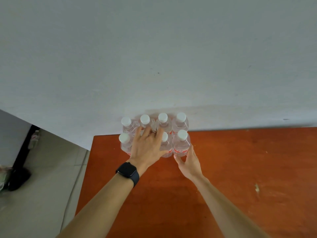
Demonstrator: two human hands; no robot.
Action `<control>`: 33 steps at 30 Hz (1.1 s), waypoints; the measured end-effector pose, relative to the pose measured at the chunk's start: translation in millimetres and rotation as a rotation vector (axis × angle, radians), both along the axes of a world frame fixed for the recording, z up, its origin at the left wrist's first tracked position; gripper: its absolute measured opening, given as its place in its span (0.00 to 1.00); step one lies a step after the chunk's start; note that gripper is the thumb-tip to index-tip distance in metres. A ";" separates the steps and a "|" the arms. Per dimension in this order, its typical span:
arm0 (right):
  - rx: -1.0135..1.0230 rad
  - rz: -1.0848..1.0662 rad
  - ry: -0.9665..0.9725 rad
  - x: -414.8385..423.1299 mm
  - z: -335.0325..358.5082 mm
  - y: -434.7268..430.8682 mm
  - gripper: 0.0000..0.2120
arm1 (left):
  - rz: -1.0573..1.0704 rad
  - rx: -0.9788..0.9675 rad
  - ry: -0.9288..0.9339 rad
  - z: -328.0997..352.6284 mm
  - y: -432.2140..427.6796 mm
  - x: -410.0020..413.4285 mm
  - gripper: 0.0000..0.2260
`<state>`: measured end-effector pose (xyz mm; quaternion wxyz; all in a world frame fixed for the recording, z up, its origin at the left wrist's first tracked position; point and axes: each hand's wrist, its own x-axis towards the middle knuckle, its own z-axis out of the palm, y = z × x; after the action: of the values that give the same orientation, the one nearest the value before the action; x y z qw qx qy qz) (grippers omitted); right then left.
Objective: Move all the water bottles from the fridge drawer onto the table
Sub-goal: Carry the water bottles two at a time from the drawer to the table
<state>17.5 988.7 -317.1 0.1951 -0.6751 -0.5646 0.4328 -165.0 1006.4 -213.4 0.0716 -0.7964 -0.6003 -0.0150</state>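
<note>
Bottles (181, 125) stand upright in two rows on the table (240, 169), at its far left corner, tight against the wall (154, 57). White caps, red labels. Left hand (147, 146), fingers spread, lies over the front-row middle; whether it grips a bottle there cannot be told. A watch (127, 173) sits on that wrist. Right hand (187, 161) cups the base of the front-right bottle (181, 143), fingers around it. Left of the table: tiled floor (42, 177) and a dark stand (20, 162).

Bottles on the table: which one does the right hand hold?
The front-row bottle at the right end. The right hand cups its base; the left hand lies over the middle bottles.
</note>
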 end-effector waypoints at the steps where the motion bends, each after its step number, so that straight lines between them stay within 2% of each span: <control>1: -0.006 -0.005 -0.001 0.2 0.2 -0.4 0.36 | 0.007 -0.020 0.012 0.3 0.3 -0.3 0.34; 4: -0.033 -0.023 0.009 3.7 -0.3 -3.2 0.37 | 0.021 -0.090 0.051 5.5 0.3 1.3 0.36; 9: -0.095 -0.040 -0.007 10.6 23.0 -21.4 0.41 | 0.027 -0.149 -0.017 21.4 -5.2 3.4 0.35; 13: -0.027 -0.035 -0.071 32.6 58.9 -54.0 0.33 | -0.025 -0.064 -0.073 41.3 -23.2 15.2 0.25; 17: 0.131 -0.031 -0.156 67.5 109.4 -103.2 0.24 | -0.127 -0.079 -0.193 58.4 -53.9 49.6 0.22; 23: 0.299 -0.197 -0.388 145.9 174.9 -208.3 0.18 | -0.372 -0.249 -0.232 58.8 -103.6 142.0 0.24; 28: 0.275 -0.453 -0.580 215.8 203.9 -318.8 0.17 | -0.667 -0.307 -0.235 68.8 -170.4 256.1 0.23; 33: 0.201 -0.758 -0.632 284.0 221.5 -453.8 0.18 | -0.975 -0.300 -0.219 91.0 -273.2 381.1 0.22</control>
<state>301.4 534.9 -95.6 0.2222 -0.9087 -0.3499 0.0495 216.1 733.2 -122.4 -0.1217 -0.9787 -0.1592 -0.0434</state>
